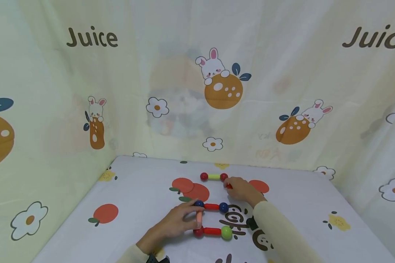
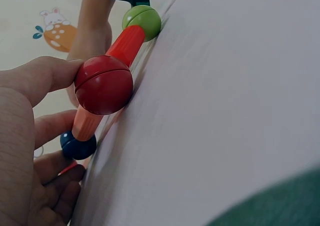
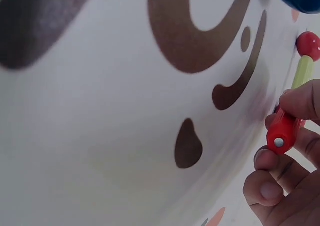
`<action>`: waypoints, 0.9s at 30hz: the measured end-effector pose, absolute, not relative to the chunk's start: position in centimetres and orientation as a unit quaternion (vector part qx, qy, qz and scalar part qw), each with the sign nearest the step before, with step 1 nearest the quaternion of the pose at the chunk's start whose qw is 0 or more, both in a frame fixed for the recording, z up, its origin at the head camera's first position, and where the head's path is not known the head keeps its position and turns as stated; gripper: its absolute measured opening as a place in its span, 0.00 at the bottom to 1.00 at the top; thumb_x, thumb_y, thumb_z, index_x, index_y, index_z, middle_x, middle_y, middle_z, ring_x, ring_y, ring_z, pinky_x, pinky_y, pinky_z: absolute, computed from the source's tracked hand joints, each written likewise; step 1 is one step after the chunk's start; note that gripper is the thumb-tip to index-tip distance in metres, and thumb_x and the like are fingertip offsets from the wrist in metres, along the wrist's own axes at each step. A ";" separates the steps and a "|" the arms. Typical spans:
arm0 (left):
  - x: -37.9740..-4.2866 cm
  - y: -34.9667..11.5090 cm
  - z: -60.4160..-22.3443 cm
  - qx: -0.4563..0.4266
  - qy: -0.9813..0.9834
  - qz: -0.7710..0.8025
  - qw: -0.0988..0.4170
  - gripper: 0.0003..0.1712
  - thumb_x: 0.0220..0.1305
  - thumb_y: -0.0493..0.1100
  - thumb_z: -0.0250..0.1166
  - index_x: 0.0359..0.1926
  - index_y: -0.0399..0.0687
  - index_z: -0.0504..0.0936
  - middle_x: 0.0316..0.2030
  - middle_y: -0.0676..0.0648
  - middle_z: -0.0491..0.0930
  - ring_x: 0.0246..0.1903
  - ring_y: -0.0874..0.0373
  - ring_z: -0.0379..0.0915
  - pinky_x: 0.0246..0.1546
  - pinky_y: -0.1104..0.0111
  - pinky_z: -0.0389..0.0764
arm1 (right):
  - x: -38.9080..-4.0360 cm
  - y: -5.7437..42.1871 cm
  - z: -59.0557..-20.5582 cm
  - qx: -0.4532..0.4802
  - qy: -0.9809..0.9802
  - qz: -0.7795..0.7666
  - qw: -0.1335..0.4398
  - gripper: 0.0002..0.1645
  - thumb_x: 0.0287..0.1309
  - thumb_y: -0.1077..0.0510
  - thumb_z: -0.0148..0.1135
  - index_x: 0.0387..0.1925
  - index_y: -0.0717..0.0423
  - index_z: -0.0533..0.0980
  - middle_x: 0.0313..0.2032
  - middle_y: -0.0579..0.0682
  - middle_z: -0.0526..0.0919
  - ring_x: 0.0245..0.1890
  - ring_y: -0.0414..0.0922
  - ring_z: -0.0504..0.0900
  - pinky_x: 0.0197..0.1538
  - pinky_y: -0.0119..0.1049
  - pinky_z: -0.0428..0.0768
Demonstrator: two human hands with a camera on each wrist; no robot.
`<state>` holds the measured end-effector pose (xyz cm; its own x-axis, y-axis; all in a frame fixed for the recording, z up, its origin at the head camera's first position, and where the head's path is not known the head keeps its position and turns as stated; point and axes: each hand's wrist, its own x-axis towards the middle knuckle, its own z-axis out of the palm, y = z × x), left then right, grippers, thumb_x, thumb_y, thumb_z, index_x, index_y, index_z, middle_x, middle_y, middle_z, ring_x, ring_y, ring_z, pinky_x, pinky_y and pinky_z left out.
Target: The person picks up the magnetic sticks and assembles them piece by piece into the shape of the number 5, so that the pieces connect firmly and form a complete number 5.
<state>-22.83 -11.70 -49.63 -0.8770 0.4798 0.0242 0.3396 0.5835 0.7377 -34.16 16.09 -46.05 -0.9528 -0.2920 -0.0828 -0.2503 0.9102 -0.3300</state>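
My left hand (image 1: 177, 220) grips the left side of a U-shaped ball-and-rod frame. Its thumb is against a dark red ball (image 2: 104, 85), and its fingers reach an orange rod (image 1: 199, 216) and a blue ball (image 2: 78, 145). Red rods (image 1: 212, 231) run rightward from that side to a green ball (image 1: 226, 232) and a second blue ball (image 1: 224, 208). Farther back, my right hand (image 1: 243, 189) pinches a red magnetic rod (image 3: 286, 123), whose metal-tipped end faces the right wrist camera. Beside those fingers lies a yellow-green rod (image 1: 214, 176) with a red ball (image 1: 204, 176) at each end.
A white tablecloth (image 1: 145, 190) printed with fruit and dark lettering lies under everything. Cream curtains (image 1: 171, 44) with rabbit and orange prints hang behind the table and at both sides.
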 end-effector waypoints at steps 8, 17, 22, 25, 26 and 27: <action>-22.9 -11.7 -50.0 0.235 0.884 0.394 0.088 0.27 0.63 0.61 0.67 0.63 0.73 0.80 0.77 0.54 0.59 0.75 0.43 0.54 0.66 0.32 0.59 | -33.5 16.5 -46.3 -0.122 0.969 -0.209 0.057 0.10 0.66 0.58 0.63 0.48 0.47 0.82 0.40 0.47 0.80 0.44 0.49 0.75 0.52 0.48 0.80; -22.9 -11.7 -49.8 0.236 0.884 0.394 0.086 0.27 0.63 0.61 0.67 0.63 0.70 0.80 0.77 0.52 0.59 0.75 0.43 0.54 0.66 0.32 0.59 | -32.2 16.6 -45.7 -0.100 0.948 -0.303 -0.012 0.17 0.64 0.61 0.64 0.54 0.54 0.80 0.43 0.53 0.82 0.38 0.49 0.76 0.41 0.41 0.79; -22.9 -11.7 -49.8 0.233 0.882 0.399 0.090 0.27 0.63 0.61 0.67 0.64 0.69 0.80 0.77 0.52 0.59 0.75 0.43 0.54 0.67 0.33 0.58 | -31.3 16.2 -44.9 -0.086 0.935 -0.342 -0.044 0.17 0.63 0.61 0.65 0.53 0.58 0.80 0.41 0.54 0.84 0.35 0.48 0.77 0.36 0.38 0.77; -22.9 -11.7 -49.8 0.235 0.883 0.397 0.089 0.28 0.63 0.61 0.67 0.64 0.69 0.80 0.77 0.52 0.59 0.75 0.43 0.54 0.67 0.33 0.59 | -30.6 16.0 -44.3 -0.073 0.933 -0.348 -0.052 0.18 0.62 0.60 0.67 0.53 0.60 0.80 0.40 0.55 0.85 0.35 0.47 0.79 0.35 0.38 0.80; -22.9 -11.7 -49.8 0.237 0.883 0.396 0.087 0.28 0.64 0.61 0.67 0.64 0.68 0.80 0.77 0.52 0.59 0.75 0.43 0.54 0.67 0.33 0.59 | -30.4 15.9 -44.1 -0.067 0.932 -0.353 -0.052 0.19 0.62 0.59 0.68 0.54 0.61 0.80 0.40 0.55 0.85 0.34 0.47 0.80 0.35 0.38 0.80; -22.9 -11.7 -49.8 0.238 0.883 0.395 0.086 0.28 0.64 0.61 0.67 0.64 0.68 0.80 0.77 0.52 0.59 0.75 0.43 0.54 0.67 0.33 0.59 | -30.1 15.9 -43.9 -0.061 0.931 -0.357 -0.050 0.20 0.62 0.59 0.68 0.54 0.61 0.80 0.40 0.55 0.85 0.33 0.47 0.80 0.35 0.38 0.81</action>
<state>-22.88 -11.72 -49.77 -0.8720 0.4883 0.0354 0.3523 0.5756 0.7380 -30.07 15.86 -43.94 -0.9876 -0.0774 0.1364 -0.1487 0.7374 -0.6589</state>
